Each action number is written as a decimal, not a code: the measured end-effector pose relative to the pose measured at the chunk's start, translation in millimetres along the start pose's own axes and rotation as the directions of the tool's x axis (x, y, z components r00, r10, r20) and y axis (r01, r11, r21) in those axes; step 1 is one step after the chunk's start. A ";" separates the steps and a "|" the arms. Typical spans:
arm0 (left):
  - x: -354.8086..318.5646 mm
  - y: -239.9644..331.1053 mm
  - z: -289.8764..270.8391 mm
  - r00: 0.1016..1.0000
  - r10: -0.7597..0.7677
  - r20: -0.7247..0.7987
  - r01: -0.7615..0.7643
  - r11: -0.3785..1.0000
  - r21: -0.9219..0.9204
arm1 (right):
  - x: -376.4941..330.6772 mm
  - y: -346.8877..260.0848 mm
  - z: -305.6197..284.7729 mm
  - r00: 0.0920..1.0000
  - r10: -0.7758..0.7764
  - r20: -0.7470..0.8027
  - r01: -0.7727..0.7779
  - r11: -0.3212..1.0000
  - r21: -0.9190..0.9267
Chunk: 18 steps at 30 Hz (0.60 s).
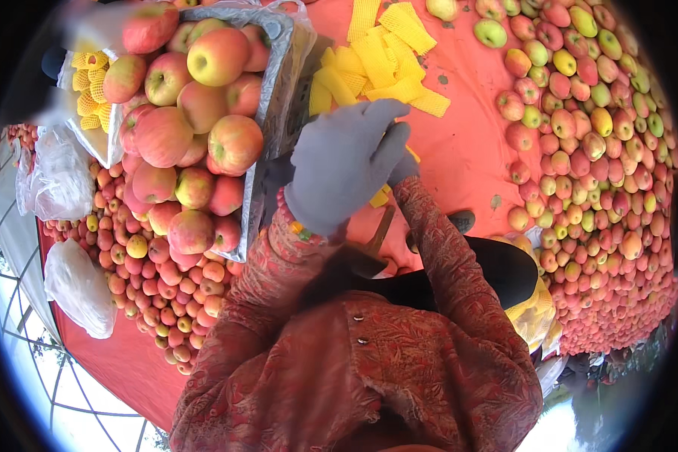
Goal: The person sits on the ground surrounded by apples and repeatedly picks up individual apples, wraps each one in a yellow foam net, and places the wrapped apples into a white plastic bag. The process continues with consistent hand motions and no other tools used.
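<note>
A grey-gloved left hand (346, 166) hovers, fingers loosely spread and holding nothing, just beside the silver-lined crate of red-yellow apples (279, 45) at ten o'clock. The right hand is hidden. Yellow foam net sleeves (380, 60) lie at twelve; loose apple heaps (587, 151) crowd the red cloth (467, 128) at three.

Cloth, foam and glossy fruit
Matt grey knitted glove (344, 167); smooth shiny apples (196, 98); yellow foam-net sleeves (384, 60); red cloth sheet (467, 143); patterned woven sleeve (279, 301).
</note>
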<state>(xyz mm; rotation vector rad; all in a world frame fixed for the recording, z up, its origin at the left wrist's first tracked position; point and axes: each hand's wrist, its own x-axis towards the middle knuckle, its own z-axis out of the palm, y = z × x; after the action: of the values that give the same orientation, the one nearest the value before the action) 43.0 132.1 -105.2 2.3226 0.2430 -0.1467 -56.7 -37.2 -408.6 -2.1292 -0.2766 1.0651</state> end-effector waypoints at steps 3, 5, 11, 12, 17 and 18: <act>1.8 -3.7 -0.1 0.990 0.036 -0.133 -0.049 0.994 -0.096 | 40.0 -8.1 -17.5 0.958 -0.048 -0.281 -0.019 0.973 -0.231; -8.1 -7.0 9.3 0.977 0.054 -0.206 -0.076 0.992 -0.098 | 47.3 -11.7 -18.3 0.965 -0.066 -0.255 -0.029 0.936 -0.352; -3.7 -16.1 41.4 0.994 0.036 -0.106 -0.022 0.991 0.135 | 3.0 -26.1 -49.4 0.959 -0.151 -0.239 0.113 0.980 -0.166; 0.1 -26.8 63.0 0.992 0.092 -0.086 -0.073 0.976 0.205 | -12.4 -31.1 -64.1 0.959 -0.137 -0.247 0.135 0.991 -0.023; -12.2 -31.0 31.1 0.977 0.172 0.128 -0.188 0.974 0.128 | -101.4 -152.0 -148.8 0.959 -0.010 -0.284 0.187 0.775 0.604; -17.2 -25.5 24.5 0.972 0.212 0.102 -0.214 0.977 0.005 | -119.9 -157.3 -158.4 0.938 0.002 -0.347 0.237 0.726 0.646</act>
<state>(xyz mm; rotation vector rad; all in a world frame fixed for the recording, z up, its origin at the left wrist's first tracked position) 19.8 129.4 -136.8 2.3321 -0.0587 -0.1580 7.6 -64.0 -165.0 -1.5386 0.1331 0.5811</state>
